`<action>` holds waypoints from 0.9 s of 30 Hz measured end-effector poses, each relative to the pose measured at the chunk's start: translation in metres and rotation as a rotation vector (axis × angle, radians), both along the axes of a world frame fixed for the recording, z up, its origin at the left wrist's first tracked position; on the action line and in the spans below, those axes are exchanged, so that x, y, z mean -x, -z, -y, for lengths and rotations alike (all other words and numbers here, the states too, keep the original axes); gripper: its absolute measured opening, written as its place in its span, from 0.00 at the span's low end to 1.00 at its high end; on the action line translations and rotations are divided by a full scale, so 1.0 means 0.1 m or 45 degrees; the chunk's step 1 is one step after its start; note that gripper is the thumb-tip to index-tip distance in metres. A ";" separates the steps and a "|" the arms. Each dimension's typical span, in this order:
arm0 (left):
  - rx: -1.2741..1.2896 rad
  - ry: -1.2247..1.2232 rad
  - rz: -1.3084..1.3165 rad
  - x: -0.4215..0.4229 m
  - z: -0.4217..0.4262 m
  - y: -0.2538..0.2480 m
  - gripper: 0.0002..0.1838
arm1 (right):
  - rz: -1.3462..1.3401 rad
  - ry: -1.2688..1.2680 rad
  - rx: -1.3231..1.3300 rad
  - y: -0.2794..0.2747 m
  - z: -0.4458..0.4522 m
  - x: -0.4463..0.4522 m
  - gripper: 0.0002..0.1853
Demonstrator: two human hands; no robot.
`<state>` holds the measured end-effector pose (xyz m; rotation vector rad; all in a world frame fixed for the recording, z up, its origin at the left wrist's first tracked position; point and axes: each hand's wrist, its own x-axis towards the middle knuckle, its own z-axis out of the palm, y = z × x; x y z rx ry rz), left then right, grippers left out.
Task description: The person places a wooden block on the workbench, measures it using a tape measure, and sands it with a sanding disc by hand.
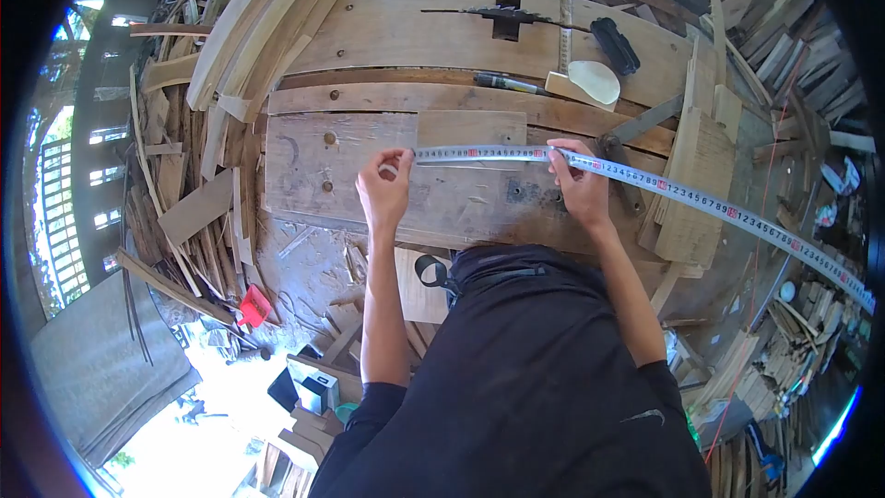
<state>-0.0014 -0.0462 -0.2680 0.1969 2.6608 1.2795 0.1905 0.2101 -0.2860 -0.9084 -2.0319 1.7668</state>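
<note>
A tape measure blade (687,194) stretches across the wooden workbench (304,161) and runs on past its right side toward the edge of the view. My left hand (384,184) pinches the blade's end between thumb and fingers. Farther right, my right hand (581,184) grips the blade along its length, thumb on top. Beneath the span between my hands lies a flat wooden board (472,127). The tape's case is not visible.
Beyond the tape are a black marker (510,83), a pale rounded piece (595,83), a black plastic object (615,46) and a saw blade (502,15) in a slot. Curved wood pieces (249,28) are stacked at left; boards (696,175) stand at right.
</note>
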 end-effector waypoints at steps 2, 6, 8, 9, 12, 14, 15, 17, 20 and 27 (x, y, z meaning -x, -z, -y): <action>-0.023 -0.008 0.026 -0.10 0.04 0.07 0.11 | 0.010 -0.020 -0.047 0.05 0.02 -0.06 0.09; -0.050 -0.054 0.089 -0.12 0.06 0.10 0.11 | -0.024 0.008 -0.050 0.05 0.07 -0.06 0.09; -0.095 -0.042 0.060 -0.08 0.06 0.09 0.11 | -0.025 -0.020 -0.064 0.04 0.05 -0.04 0.09; -0.142 -0.023 0.030 -0.05 0.04 0.09 0.12 | -0.018 -0.045 -0.085 0.05 -0.03 -0.01 0.09; -0.082 0.051 -0.048 0.14 -0.11 0.07 0.12 | -0.101 -0.017 -0.098 0.02 -0.27 0.24 0.08; -0.051 0.055 -0.008 0.29 -0.24 0.03 0.14 | -0.087 -0.027 -0.235 -0.03 -0.37 0.39 0.08; -0.003 0.105 -0.042 0.37 -0.27 0.10 0.15 | -0.069 -0.050 -0.193 -0.01 -0.38 0.44 0.08; 0.067 0.192 -0.058 0.41 -0.27 0.11 0.18 | -0.055 -0.047 -0.187 0.12 -0.42 0.49 0.08; 0.134 0.317 -0.029 0.20 -0.15 -0.10 0.16 | -0.105 -0.043 -0.266 0.05 -0.50 0.50 0.09; 0.146 0.937 0.399 -0.22 0.20 -0.40 0.11 | -0.065 -0.143 -0.092 -0.30 -0.57 0.35 0.17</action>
